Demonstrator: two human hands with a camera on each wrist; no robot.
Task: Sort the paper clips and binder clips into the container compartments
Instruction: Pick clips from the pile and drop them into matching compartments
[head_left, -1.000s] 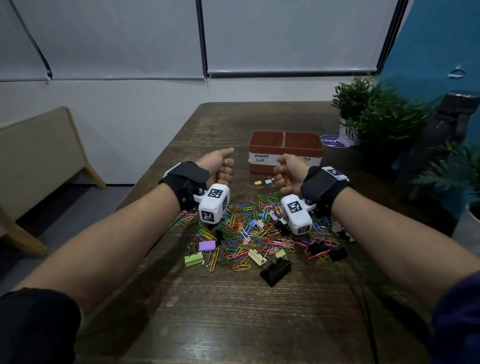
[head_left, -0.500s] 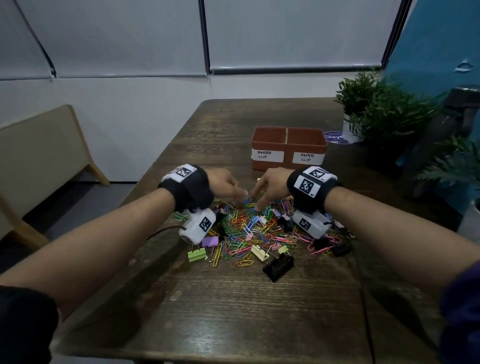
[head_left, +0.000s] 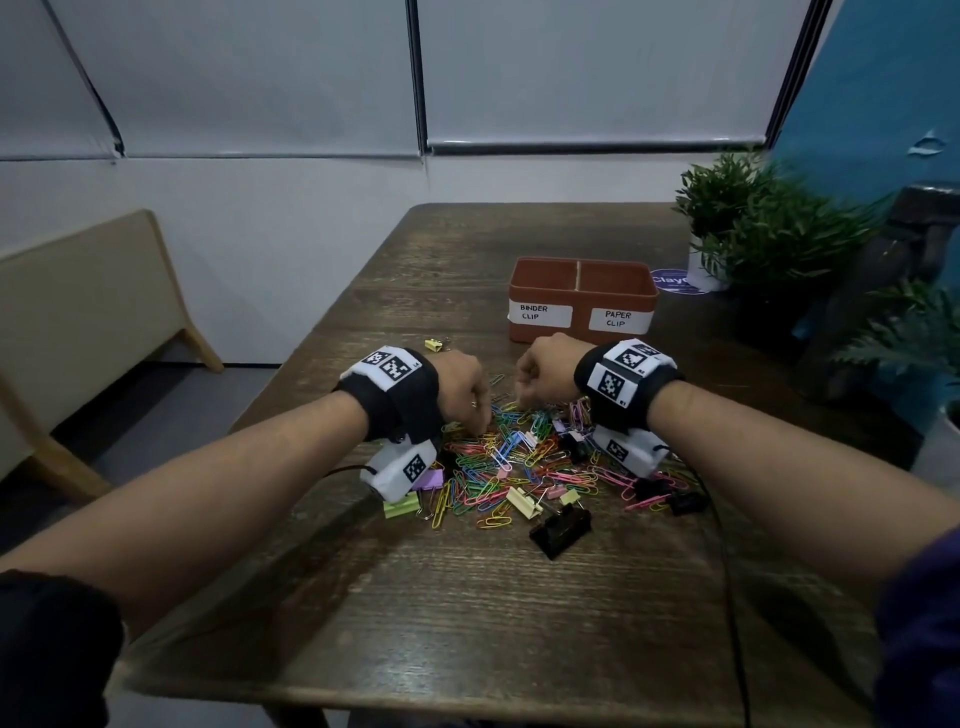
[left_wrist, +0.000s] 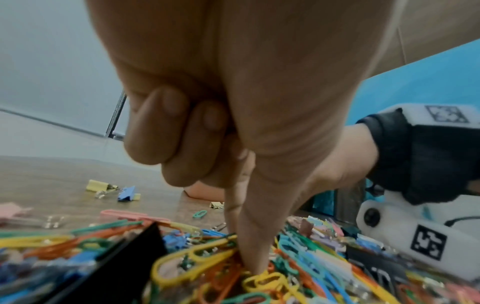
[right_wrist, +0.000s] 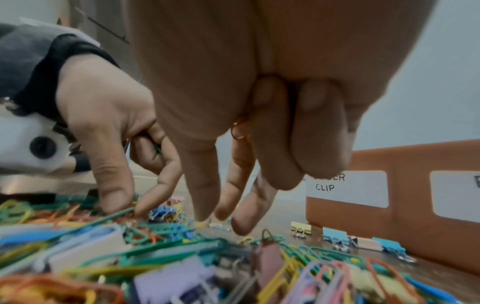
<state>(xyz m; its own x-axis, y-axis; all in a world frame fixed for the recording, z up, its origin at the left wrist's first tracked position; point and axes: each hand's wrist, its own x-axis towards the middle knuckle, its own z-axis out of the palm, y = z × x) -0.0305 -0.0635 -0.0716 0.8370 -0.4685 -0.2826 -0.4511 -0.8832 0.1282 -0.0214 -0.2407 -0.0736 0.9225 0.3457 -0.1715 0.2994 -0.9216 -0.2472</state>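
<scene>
A heap of coloured paper clips and binder clips (head_left: 519, 467) lies mid-table. Behind it stands a terracotta container (head_left: 582, 332) labelled BINDER CLIP on the left and PAPER CLIP on the right. My left hand (head_left: 480, 423) reaches into the far side of the heap. Its thumb and forefinger pinch a paper clip (right_wrist: 131, 211), and the other fingers are curled up (left_wrist: 166, 131). My right hand (right_wrist: 221, 218) hovers beside it, thumb and two fingers pointing down. Their tips stay slightly apart over a small clip on the wood, holding nothing.
Small binder clips (right_wrist: 335, 236) lie along the container's front wall, and a yellow one (head_left: 435, 344) sits apart to the left. A large black binder clip (head_left: 560, 530) marks the heap's near edge. Potted plants (head_left: 753, 234) crowd the right; a cable (head_left: 727, 545) trails off the table's right side.
Both hands were fists held up near the container. They turned palm down, opened and dropped onto the heap; the left now pinches a paper clip.
</scene>
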